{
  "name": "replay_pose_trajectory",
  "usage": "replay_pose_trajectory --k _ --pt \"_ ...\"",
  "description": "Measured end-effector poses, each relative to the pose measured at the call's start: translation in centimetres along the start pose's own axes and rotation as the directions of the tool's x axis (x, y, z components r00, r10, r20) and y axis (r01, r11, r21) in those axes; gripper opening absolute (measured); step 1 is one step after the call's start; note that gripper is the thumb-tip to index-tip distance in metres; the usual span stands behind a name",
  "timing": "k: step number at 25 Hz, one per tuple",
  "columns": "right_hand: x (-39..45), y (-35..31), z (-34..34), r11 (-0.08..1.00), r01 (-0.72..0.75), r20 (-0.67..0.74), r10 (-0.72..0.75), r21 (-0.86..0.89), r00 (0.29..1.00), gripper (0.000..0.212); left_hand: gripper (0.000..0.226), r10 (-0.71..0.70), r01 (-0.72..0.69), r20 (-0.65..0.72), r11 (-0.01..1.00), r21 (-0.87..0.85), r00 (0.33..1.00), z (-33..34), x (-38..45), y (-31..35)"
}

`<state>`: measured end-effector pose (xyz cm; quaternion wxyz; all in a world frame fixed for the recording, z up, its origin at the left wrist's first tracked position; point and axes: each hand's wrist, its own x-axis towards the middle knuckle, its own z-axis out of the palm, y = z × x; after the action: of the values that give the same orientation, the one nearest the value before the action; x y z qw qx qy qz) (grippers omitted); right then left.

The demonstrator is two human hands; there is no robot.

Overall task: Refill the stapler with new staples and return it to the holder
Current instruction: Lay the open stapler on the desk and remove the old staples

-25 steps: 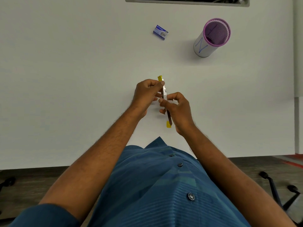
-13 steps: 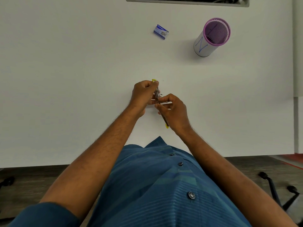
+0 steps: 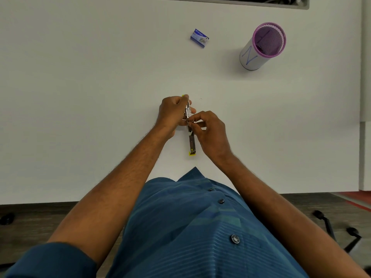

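The stapler (image 3: 191, 141) lies between both hands, its long axis running away from the person, yellow end nearest the body. The left hand (image 3: 173, 113) grips its far part; the right hand (image 3: 208, 130) pinches staples (image 3: 189, 121) at its middle. The holder (image 3: 261, 47) stands far beyond the right hand on the surface (image 3: 80, 97).
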<state>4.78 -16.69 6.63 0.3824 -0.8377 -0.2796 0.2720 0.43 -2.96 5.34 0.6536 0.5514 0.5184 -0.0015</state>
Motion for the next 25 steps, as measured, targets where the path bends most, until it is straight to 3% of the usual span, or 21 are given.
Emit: replay_pose_trajectory --k 9,15,20,25 --pt "3.7 -1.3 1.0 0.98 0.097 0.082 -0.084 -0.172 0.993 0.017 0.028 0.004 -0.003 0.013 0.994 -0.114 1.0 -2.3 2.0 1.6" --pt "6.1 -2.3 2.2 0.97 0.116 0.101 -0.096 -0.212 0.99 0.019 0.031 0.286 -0.226 -0.191 0.932 0.282 0.939 -4.1 3.8 1.3" --pt "7.4 -2.7 3.0 0.964 0.122 0.106 -0.099 -0.238 0.989 0.021 0.03 0.501 -0.398 -0.131 0.798 0.452 0.855 -4.5 4.2 -0.3" --pt "8.1 -2.6 3.3 0.959 0.142 0.122 -0.115 -0.243 0.986 0.019 0.059 0.588 -0.451 0.017 0.602 0.659 0.809 -5.3 4.4 -2.5"
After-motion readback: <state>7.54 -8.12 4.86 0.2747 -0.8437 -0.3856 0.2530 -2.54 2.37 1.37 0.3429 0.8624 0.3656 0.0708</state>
